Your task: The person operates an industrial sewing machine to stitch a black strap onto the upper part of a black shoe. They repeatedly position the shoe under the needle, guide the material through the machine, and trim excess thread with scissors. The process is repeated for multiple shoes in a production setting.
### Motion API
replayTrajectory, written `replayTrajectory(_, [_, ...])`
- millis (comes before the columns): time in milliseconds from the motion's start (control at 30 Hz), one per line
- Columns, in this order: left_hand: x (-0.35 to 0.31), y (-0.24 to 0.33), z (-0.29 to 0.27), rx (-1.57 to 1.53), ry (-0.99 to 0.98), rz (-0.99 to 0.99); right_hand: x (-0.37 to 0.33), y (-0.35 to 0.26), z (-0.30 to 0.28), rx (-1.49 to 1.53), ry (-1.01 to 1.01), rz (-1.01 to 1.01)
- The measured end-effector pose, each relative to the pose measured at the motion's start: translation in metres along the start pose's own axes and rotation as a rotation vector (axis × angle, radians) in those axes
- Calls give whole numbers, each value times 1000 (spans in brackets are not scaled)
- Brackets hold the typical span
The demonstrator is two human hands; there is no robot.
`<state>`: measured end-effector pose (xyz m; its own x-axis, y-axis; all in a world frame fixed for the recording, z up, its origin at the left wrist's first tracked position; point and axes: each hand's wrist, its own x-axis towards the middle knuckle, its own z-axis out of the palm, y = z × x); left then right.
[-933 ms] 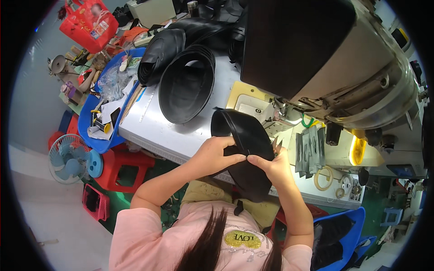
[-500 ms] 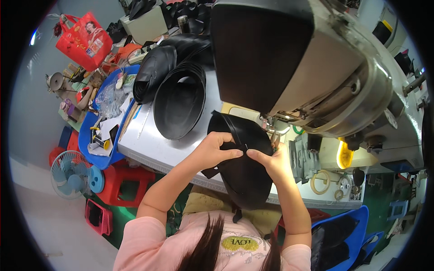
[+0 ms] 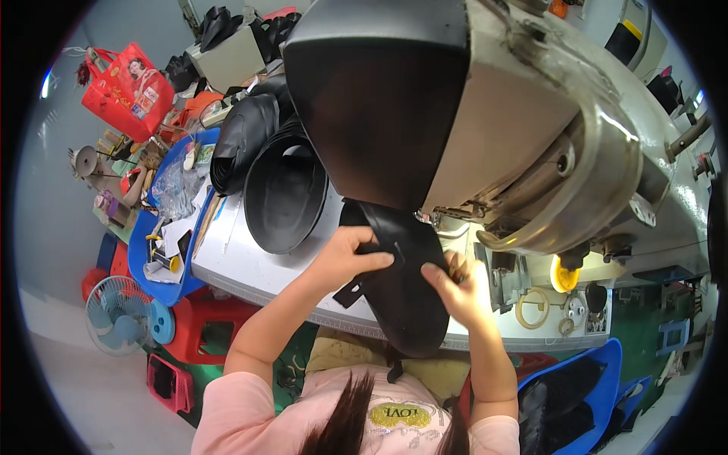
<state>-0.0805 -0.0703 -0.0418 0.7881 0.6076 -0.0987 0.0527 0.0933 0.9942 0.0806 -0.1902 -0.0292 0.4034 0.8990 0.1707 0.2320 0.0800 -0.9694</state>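
Note:
A black, leather-like sheet piece (image 3: 409,307) with a rounded lower end hangs over the front edge of the table, just below the sewing machine's head (image 3: 379,114). My left hand (image 3: 350,254) pinches its left side, thumb on top and fingers underneath. On its right side lies the thumb of my right hand (image 3: 464,290), whose other fingers are curled at the edge. Something small shows between those curled fingers, too unclear to name. A dark strap-like flap sticks out from the piece below my left hand. The machine head hides the piece's far end.
Rolled and nested black pieces (image 3: 282,201) stand on the white table (image 3: 227,254) to the left. Beyond them is a blue tray (image 3: 155,269) of scraps. A red stool (image 3: 205,326) and a fan (image 3: 117,315) are at lower left, a blue bin (image 3: 607,371) of black pieces at lower right.
My thumbs have moved apart; they were close together over the middle of the piece. The piece now lies flatter, and my right hand has shifted down. The view has shifted slightly.

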Motion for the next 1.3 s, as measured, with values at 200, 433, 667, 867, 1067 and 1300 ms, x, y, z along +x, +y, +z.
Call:
replayTrajectory(200, [43,-1,8,-85,-48,6,2,26,-6,262,200,192])
replayTrajectory(433, [74,53,10,159,-102,-132,3,63,-5,485,321,186])
replayTrajectory(667, [72,74,6,335,-146,23,0,58,-5,288,269,152])
replayTrajectory(867, [71,71,10,266,-111,14,-1,61,2,444,373,160])
replayTrajectory(1067, [90,46,0,280,-308,-39,0,61,-2,325,347,133])
replayTrajectory(1300, [99,52,-10,171,-347,-69,4,61,0,206,419,68])
